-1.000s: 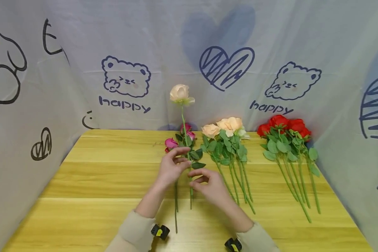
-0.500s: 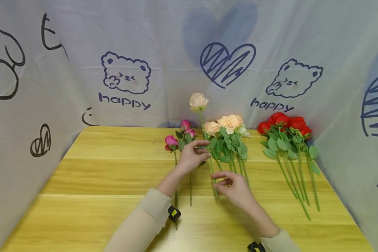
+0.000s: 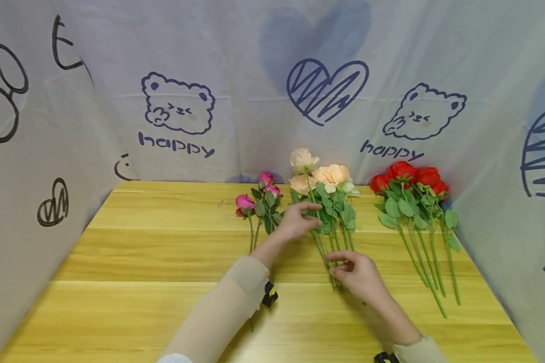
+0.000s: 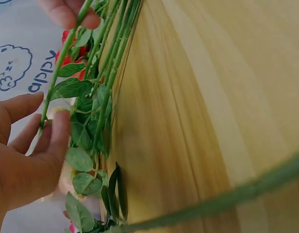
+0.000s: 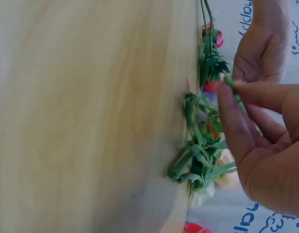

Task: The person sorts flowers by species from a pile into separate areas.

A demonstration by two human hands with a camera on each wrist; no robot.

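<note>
A pale cream rose point(image 3: 303, 159) on a long green stem is held above the table, its bloom over the peach roses point(image 3: 332, 177). My left hand point(image 3: 297, 222) pinches its stem in the upper part, between thumb and fingers. Lower down, near the stem's end, my right hand point(image 3: 359, 275) pinches the same stem point(image 4: 61, 63). In the right wrist view, thumb and forefinger of the right hand point(image 5: 271, 138) meet on the stem, with the left hand point(image 5: 263, 48) beyond. The leafy peach bunch lies beneath both hands, partly hidden by them.
Pink roses point(image 3: 245, 202) lie left of the hands, their stems partly covered by the left arm. A bunch of red roses point(image 3: 401, 173) lies at the right. The wooden table point(image 3: 154, 257) meets a printed cloth wall point(image 3: 250, 101) at the back.
Both hands have carried the cream rose rightward, from over the pink roses to over the peach ones, and its bloom has dropped lower over the last half second.
</note>
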